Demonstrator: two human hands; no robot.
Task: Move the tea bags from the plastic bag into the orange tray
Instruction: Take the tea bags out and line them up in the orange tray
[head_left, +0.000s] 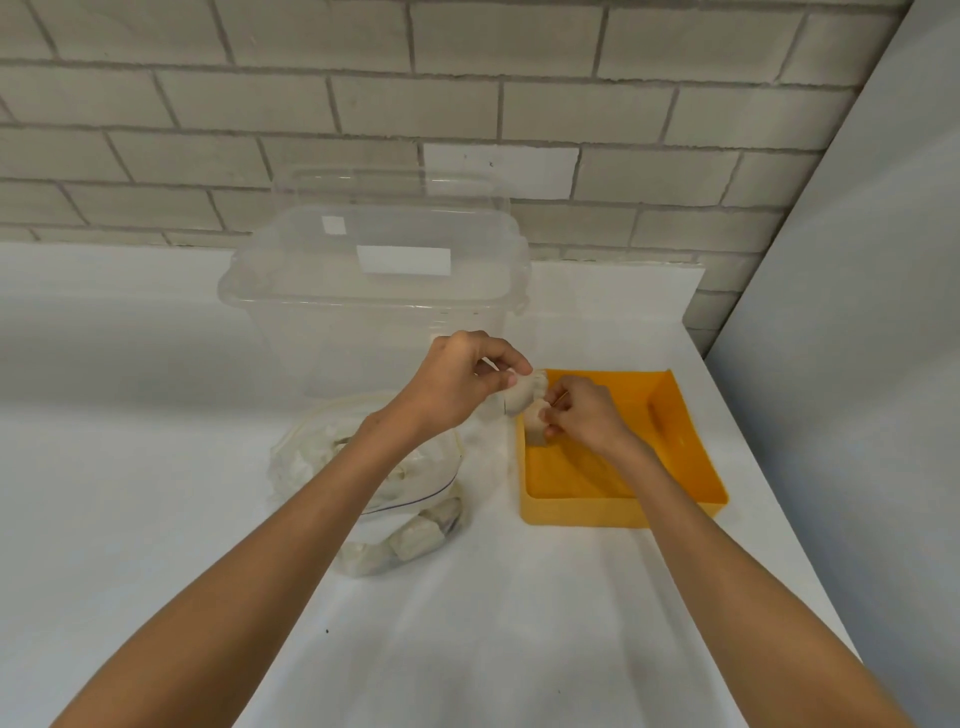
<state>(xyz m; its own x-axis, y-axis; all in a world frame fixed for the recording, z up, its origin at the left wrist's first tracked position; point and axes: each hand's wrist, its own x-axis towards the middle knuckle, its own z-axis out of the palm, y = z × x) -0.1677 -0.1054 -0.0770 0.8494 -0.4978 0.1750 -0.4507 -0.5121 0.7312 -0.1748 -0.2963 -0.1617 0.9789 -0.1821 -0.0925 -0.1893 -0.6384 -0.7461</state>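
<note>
Forearms (270, 551) crossed the table (156, 519). Left hand (462, 387) pinched a tea bag (527, 396), fingers curled. Right hand (584, 415) pinched a second tea bag (535, 428) over the tray (576, 512), far-left corner. Bag (306, 457) of tea bags (415, 538) lay left of tray. Bin (374, 291) labels (402, 260) looked blank.

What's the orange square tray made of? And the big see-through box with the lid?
The orange square tray looks like hard plastic: even colour, smooth moulded walls and a slight sheen. The big see-through box seems to be clear stiff plastic too: the brick wall shows through its top, and its rim catches the light.
</note>
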